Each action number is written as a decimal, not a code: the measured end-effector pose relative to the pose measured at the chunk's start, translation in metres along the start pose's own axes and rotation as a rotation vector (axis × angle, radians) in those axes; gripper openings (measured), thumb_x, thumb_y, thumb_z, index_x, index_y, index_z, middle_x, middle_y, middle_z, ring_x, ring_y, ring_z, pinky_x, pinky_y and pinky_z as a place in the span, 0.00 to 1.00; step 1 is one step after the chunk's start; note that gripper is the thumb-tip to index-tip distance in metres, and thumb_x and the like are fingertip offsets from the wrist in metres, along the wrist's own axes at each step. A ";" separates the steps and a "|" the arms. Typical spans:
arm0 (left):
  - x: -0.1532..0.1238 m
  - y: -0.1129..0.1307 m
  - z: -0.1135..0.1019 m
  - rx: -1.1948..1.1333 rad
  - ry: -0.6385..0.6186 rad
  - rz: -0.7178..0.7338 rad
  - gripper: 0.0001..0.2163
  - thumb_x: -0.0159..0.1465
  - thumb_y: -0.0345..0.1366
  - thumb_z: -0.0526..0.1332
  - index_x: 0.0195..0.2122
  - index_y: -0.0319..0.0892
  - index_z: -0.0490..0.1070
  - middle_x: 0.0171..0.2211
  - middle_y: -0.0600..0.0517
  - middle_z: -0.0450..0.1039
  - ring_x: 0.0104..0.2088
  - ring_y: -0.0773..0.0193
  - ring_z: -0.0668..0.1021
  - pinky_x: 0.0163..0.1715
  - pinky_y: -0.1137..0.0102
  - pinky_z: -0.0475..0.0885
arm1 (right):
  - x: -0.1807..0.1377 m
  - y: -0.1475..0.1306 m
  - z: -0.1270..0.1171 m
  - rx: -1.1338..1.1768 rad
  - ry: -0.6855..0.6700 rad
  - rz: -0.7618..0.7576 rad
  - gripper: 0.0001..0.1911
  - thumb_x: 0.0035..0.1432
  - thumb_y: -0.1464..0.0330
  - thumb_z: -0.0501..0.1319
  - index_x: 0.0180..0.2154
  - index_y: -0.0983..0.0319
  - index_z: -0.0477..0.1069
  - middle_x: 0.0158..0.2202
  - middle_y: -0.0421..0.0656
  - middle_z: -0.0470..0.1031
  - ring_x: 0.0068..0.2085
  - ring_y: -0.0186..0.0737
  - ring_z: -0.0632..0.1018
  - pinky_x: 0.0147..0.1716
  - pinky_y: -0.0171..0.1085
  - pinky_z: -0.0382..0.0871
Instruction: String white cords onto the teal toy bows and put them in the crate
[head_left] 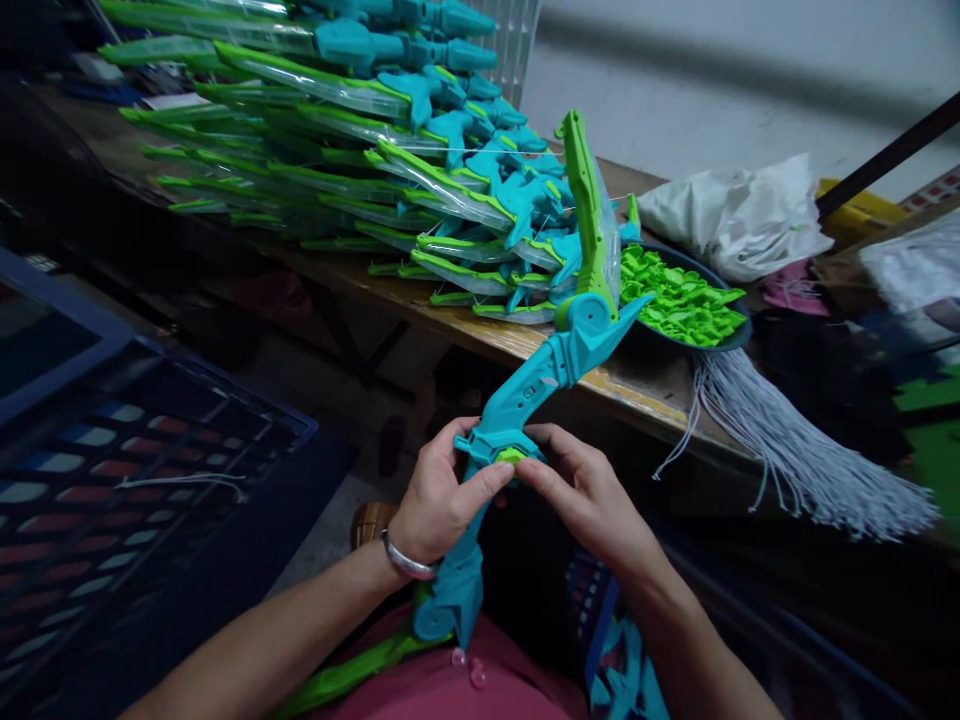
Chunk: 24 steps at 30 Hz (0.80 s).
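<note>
A toy bow (525, 390) of turquoise plastic with lime-green limbs stands slantwise in front of me, its lower end against my pink shirt. My left hand (442, 490) is closed around the bow's middle, thumb laid across the front. From the other side, my right hand (581, 480) grips the same middle part. Both thumb tips meet at a small green plastic piece (511, 456) set in the bow's centre. The fingers behind the bow are partly hidden.
Many similar bows (450, 190) lie stacked on the wooden table (517, 340). Right of them are a dark bowl (739, 335) of small green pieces, a bundle of grey cords (817, 460) and a white plastic bag (742, 215). A blue crate (292, 425) stands at left.
</note>
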<state>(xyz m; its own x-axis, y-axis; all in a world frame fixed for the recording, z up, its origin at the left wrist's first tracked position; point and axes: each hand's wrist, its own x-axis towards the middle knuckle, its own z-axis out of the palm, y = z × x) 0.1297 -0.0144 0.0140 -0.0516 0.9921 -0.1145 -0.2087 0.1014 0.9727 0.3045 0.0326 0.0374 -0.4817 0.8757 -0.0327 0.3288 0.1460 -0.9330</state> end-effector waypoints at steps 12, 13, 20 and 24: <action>-0.001 -0.003 0.003 -0.029 0.035 -0.022 0.20 0.57 0.43 0.71 0.45 0.39 0.70 0.31 0.52 0.76 0.24 0.65 0.75 0.23 0.70 0.76 | 0.004 0.001 0.000 -0.015 0.026 -0.014 0.13 0.62 0.59 0.64 0.39 0.63 0.74 0.34 0.42 0.76 0.33 0.36 0.75 0.30 0.33 0.70; -0.001 -0.005 0.002 -0.034 0.043 -0.036 0.20 0.58 0.44 0.71 0.46 0.39 0.70 0.32 0.52 0.77 0.25 0.64 0.76 0.23 0.70 0.77 | 0.004 0.002 0.003 -0.038 0.049 -0.015 0.12 0.62 0.59 0.64 0.39 0.63 0.74 0.33 0.42 0.76 0.32 0.35 0.75 0.30 0.33 0.70; 0.012 -0.020 -0.005 -0.121 0.089 -0.146 0.31 0.54 0.46 0.75 0.54 0.41 0.64 0.38 0.50 0.79 0.33 0.61 0.80 0.29 0.69 0.80 | 0.007 0.019 0.012 -0.106 0.078 -0.050 0.14 0.67 0.59 0.61 0.46 0.62 0.75 0.37 0.42 0.76 0.36 0.36 0.76 0.36 0.33 0.70; 0.012 -0.018 -0.006 -0.033 0.070 -0.209 0.28 0.56 0.49 0.73 0.52 0.41 0.67 0.37 0.50 0.79 0.28 0.63 0.80 0.26 0.71 0.77 | 0.010 0.025 0.009 -0.018 0.042 -0.038 0.17 0.62 0.59 0.65 0.50 0.61 0.74 0.42 0.43 0.77 0.40 0.38 0.76 0.40 0.36 0.72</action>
<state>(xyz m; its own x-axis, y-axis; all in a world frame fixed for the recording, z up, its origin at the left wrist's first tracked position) 0.1274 -0.0047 -0.0061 -0.0713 0.9422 -0.3274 -0.2542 0.3002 0.9194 0.3004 0.0405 0.0106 -0.4599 0.8878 0.0181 0.3259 0.1878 -0.9266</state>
